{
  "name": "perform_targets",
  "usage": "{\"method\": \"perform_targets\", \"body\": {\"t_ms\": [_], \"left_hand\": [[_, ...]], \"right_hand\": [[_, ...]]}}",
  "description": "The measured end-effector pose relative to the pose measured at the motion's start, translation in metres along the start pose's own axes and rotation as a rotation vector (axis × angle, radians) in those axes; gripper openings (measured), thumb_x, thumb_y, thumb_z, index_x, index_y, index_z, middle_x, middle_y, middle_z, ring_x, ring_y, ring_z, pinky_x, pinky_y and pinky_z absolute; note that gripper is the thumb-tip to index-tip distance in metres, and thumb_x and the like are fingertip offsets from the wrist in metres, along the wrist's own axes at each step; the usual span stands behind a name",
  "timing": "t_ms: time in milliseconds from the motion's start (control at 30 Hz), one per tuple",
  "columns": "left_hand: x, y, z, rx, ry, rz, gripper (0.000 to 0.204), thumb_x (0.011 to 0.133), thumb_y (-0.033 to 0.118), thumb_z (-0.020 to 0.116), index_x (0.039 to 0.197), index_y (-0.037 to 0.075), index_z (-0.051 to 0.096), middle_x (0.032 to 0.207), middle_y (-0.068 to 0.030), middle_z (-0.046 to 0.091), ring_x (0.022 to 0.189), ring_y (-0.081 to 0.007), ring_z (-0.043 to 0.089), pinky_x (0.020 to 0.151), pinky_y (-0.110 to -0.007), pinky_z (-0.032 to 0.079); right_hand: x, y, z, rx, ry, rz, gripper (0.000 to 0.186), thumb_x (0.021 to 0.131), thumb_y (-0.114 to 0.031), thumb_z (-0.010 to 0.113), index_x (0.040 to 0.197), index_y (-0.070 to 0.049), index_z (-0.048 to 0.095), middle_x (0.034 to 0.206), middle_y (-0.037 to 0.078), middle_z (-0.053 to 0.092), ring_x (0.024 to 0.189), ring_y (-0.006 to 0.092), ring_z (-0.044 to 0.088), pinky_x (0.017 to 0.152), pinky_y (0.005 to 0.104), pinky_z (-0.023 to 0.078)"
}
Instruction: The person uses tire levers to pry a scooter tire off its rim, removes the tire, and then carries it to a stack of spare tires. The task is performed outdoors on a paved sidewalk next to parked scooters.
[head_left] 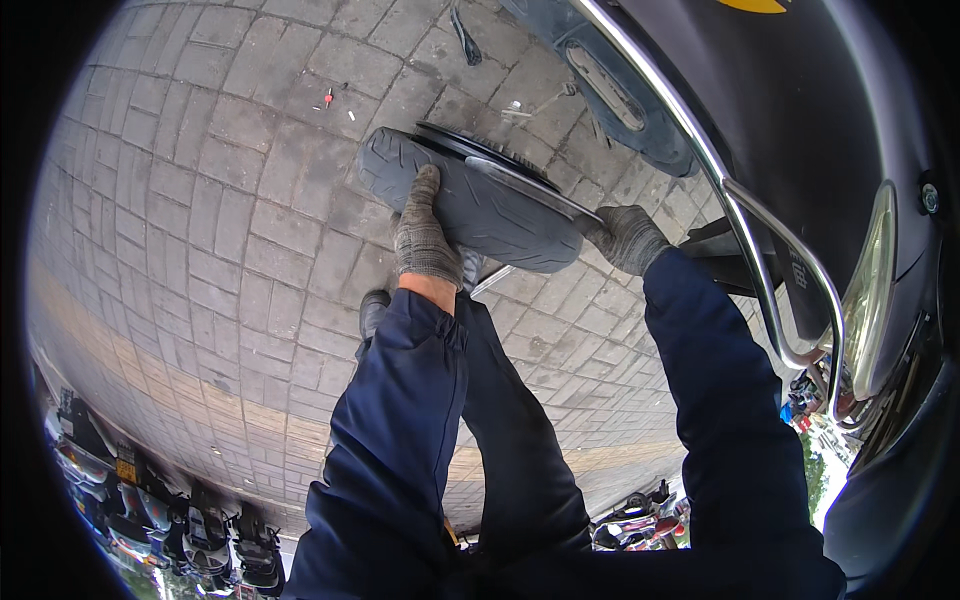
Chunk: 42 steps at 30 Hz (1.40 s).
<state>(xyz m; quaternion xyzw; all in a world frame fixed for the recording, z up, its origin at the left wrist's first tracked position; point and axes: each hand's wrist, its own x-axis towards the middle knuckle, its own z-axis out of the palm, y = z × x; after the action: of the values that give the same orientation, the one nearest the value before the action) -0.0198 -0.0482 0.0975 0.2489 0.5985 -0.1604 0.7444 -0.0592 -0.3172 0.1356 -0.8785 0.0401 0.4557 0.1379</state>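
Far left: parked scooters (205,535) in a row. Small red item (329,98) on paving (230,145). Left hand (430,235), gloved, lies against the tread of a black tire (490,215) held low before the legs; whether it grips, cannot tell. Metal bar (520,184) along the tire's far edge. Right hand (630,240), gloved, apart from left, closed around the bar's end. Rightmost: dark vehicle (790,110) with chrome tubing.

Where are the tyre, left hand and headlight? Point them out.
Tyre (488,212), head view: middle of the tread.
Left hand (427,242), head view: back of the glove.
Headlight (872,298), head view: middle of the lens.
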Motion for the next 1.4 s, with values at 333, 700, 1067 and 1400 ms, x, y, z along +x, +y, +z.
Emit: {"method": "perform_targets", "body": {"t_ms": [333, 700, 1067, 1400], "left_hand": [[-0.017, -0.02, 0.019, 0.333, -0.246, 0.234, 0.085, 0.061, 0.008, 0.089, 0.131, 0.002, 0.041, 0.119, -0.0149, 0.058, 0.1, -0.0274, 0.062, 0.087, -0.04, 0.054], [0.007, 0.019, -0.015, 0.367, -0.394, 0.248, 0.087, 0.058, 0.011, 0.093, 0.13, 0.003, 0.046, 0.117, -0.0127, 0.061, 0.102, -0.0259, 0.063, 0.09, -0.04, 0.053], [0.013, 0.011, -0.012, 0.346, -0.41, 0.309, 0.082, 0.06, 0.011, 0.092, 0.129, 0.002, 0.047, 0.114, -0.0114, 0.063, 0.1, -0.0235, 0.063, 0.088, -0.038, 0.054], [0.011, 0.028, -0.031, 0.309, -0.457, 0.225, 0.079, 0.063, 0.014, 0.091, 0.128, 0.002, 0.048, 0.114, -0.0107, 0.062, 0.098, -0.0221, 0.063, 0.087, -0.037, 0.054]], "right_hand": [[-0.03, 0.026, 0.023, 0.26, -0.069, 0.084, 0.051, 0.093, -0.048, 0.056, 0.079, 0.0, 0.062, 0.064, 0.02, 0.059, 0.064, 0.034, 0.06, 0.06, 0.0394, 0.047], [0.059, -0.003, 0.02, 0.192, -0.306, -0.124, 0.052, 0.077, -0.052, 0.075, 0.089, -0.002, 0.067, 0.073, 0.014, 0.066, 0.074, 0.0265, 0.067, 0.071, 0.0369, 0.052], [0.074, -0.011, -0.007, 0.015, -0.233, -0.222, 0.054, 0.085, -0.056, 0.063, 0.092, -0.002, 0.067, 0.075, 0.018, 0.067, 0.074, 0.0329, 0.066, 0.071, 0.0408, 0.051], [0.024, -0.06, -0.026, -0.155, -0.092, -0.11, 0.057, 0.086, -0.057, 0.06, 0.09, -0.001, 0.065, 0.074, 0.018, 0.066, 0.076, 0.0333, 0.067, 0.073, 0.0414, 0.053]]}}
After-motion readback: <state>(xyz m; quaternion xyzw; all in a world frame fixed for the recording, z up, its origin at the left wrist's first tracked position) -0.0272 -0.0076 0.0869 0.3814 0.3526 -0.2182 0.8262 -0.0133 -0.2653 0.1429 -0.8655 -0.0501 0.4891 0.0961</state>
